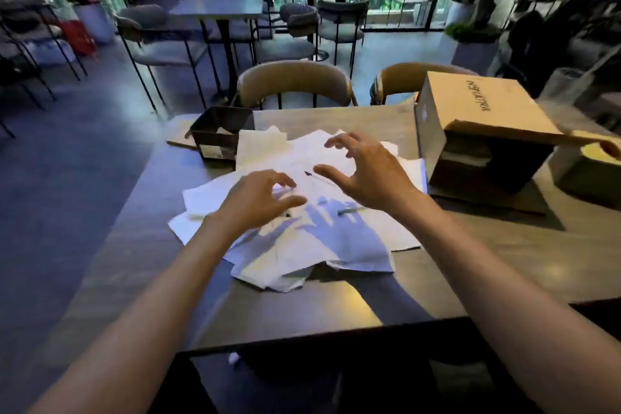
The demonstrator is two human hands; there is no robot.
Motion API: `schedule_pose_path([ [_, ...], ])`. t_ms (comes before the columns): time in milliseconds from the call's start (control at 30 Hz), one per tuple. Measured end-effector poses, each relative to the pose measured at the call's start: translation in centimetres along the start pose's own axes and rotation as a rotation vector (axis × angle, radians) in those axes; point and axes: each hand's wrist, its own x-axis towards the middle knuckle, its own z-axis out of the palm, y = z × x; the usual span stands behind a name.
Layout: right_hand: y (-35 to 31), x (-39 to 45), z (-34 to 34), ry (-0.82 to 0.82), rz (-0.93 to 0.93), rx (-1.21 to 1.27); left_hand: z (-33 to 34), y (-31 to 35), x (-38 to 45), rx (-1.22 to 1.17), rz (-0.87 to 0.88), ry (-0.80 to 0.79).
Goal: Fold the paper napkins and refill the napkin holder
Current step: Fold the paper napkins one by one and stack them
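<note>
A loose heap of white paper napkins (322, 245) is spread over the middle of the wooden table (504, 262). A dark square napkin holder (220, 131) stands at the heap's far left with a bit of white paper inside. My left hand (258, 198) hovers just above the napkins with curved, spread fingers and holds nothing. My right hand (363, 168) hovers over the heap's far side, fingers spread and bent, also holding nothing. Both hands cast shadows on the paper.
An open cardboard box (477, 121) lies on its side at the table's right, a tissue box (591, 161) beside it. Two tan chairs (295, 84) stand behind the table. A thin pen-like object (319, 178) lies on the napkins.
</note>
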Motion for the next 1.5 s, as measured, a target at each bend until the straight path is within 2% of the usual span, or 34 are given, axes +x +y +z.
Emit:
schedule_pose_path([
  [67,0.1,-0.6,0.0,-0.007,0.021,-0.012,0.5,0.0,-1.0,-0.019,-0.056,-0.055],
  [167,0.4,-1.3,1.1,-0.036,0.042,-0.015,1.9,-0.7,-1.9,-0.124,-0.133,-0.037],
  [500,2.7,0.0,5.2,-0.073,0.062,0.07,5.0,-2.5,-3.4,-0.109,-0.012,0.155],
  [667,2.9,4.3,6.7,-0.085,0.029,0.128,3.1,-2.5,-0.7,-0.251,-0.067,0.153],
  [733,3.3,6.2,7.2,-0.077,0.006,0.134,1.9,-2.5,1.1,-0.303,-0.079,0.199],
  [833,4.8,8.3,7.9,-0.07,0.029,0.054,0.9,-2.7,3.9,-0.224,-0.009,0.284],
  [967,7.9,9.0,8.3,-0.053,0.181,-0.242,1.9,-3.1,6.4,-0.068,-0.034,0.196],
  [1100,10.0,7.5,8.8,-0.23,0.39,-0.228,3.7,-3.5,7.2,0.005,-0.06,-0.02],
  [1200,9.9,5.6,9.6,-0.317,0.36,-0.218,4.6,-3.9,6.9,0.158,-0.03,-0.158],
  [1500,5.3,1.3,10.3,-0.316,0.283,-0.204,3.4,-4.6,2.1,0.183,0.012,-0.166],
])
